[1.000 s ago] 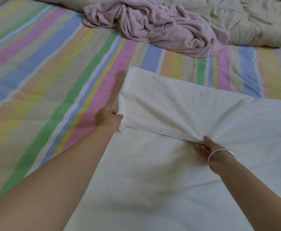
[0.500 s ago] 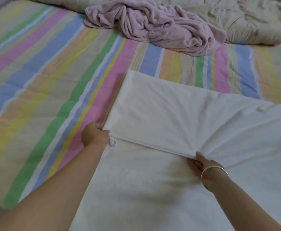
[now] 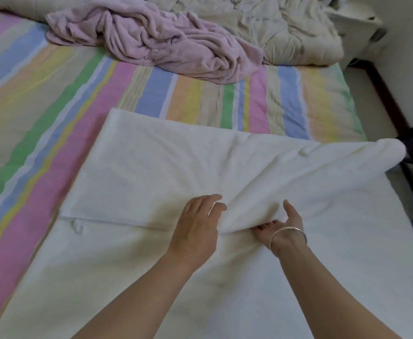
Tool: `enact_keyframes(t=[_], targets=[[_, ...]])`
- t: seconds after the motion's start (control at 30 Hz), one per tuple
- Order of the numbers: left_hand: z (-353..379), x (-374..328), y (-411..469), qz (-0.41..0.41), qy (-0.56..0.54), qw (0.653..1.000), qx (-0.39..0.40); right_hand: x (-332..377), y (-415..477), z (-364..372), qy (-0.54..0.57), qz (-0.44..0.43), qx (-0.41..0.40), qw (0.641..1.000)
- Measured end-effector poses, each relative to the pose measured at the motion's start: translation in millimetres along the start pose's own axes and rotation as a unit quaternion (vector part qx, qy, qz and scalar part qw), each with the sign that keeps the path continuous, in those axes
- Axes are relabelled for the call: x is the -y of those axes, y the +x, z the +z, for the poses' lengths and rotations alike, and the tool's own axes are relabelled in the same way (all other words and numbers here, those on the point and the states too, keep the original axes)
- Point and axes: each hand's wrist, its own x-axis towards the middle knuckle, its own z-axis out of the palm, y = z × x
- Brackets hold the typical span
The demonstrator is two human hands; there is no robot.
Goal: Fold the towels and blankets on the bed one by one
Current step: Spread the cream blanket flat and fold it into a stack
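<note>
**White blanket half folded, both hands at its fold line**

The white blanket point(image 3: 166, 167) lies across the near part of the bed. Its far half is turned back over the near half, so a straight edge runs left to right across the middle of the cloth. At the left end of that edge a small tag or loop of fabric pokes out. The far right corner of the blanket rises in a soft hump at the right side of the bed.

The left hand point(image 3: 195, 228) lies palm down on the fold line, fingers lightly bent and pointing away. A sliver of white shows between thumb and forefinger, but I cannot tell whether it pinches the cloth. Just right of it, the right hand point(image 3: 281, 226) is turned palm up under a lifted bulge of the blanket. Its fingers curl beneath the cloth and its thumb stands up along the right side. A silver bracelet point(image 3: 289, 237) circles that wrist.

Under the blanket, the striped sheet point(image 3: 53, 106) covers the bed. At the far side a crumpled pink blanket point(image 3: 156, 42) lies in a heap, touching a rumpled beige quilt point(image 3: 286, 28) to its right.
</note>
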Motion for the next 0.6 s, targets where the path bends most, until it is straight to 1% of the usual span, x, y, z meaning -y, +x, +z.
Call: enact_keyframes(t=[0.1, 0.13, 0.2, 0.27, 0.33, 0.4, 0.43, 0.47, 0.5, 0.6], targets=[[35.9, -49.0, 31.3, 0.037, -0.006, 0.999, 0.009, 45.4, 16.7, -1.4, 0.034, -0.019, -0.022, 0.999], [50.6, -68.9, 45.6, 0.048, -0.005, 0.999, 0.011, 71.3, 21.9, -5.3, 0.044, -0.029, -0.034, 0.998], [70.1, -90.9, 65.4, 0.065, 0.000, 0.998, 0.021, 111.6, 32.5, -9.4, 0.079, -0.045, -0.023, 0.996], [90.2, -111.7, 86.1, 0.079, 0.018, 0.996, 0.027, 154.2, 43.6, -17.1, 0.082, -0.043, 0.031, 0.995], [107.6, -128.2, 106.0, 0.083, 0.068, 0.994, 0.033, 188.7, 54.0, -26.3, 0.068, -0.011, 0.110, 0.992], [119.1, -135.8, 121.0, 0.060, 0.137, 0.987, 0.051, 207.1, 62.0, -35.7, 0.061, 0.031, 0.201, 0.977], [122.3, -135.6, 125.7, 0.036, 0.172, 0.982, 0.066, 210.9, 65.1, -39.4, 0.060, 0.046, 0.223, 0.972], [125.4, -135.0, 129.7, 0.010, 0.209, 0.975, 0.078, 214.7, 66.5, -41.3, 0.061, 0.051, 0.228, 0.970], [128.3, -134.5, 133.9, -0.012, 0.237, 0.967, 0.091, 220.3, 68.7, -43.5, 0.066, 0.042, 0.212, 0.974], [134.3, -131.7, 142.9, -0.029, 0.279, 0.953, 0.115, 242.5, 77.3, -47.5, 0.106, -0.007, 0.146, 0.984]])
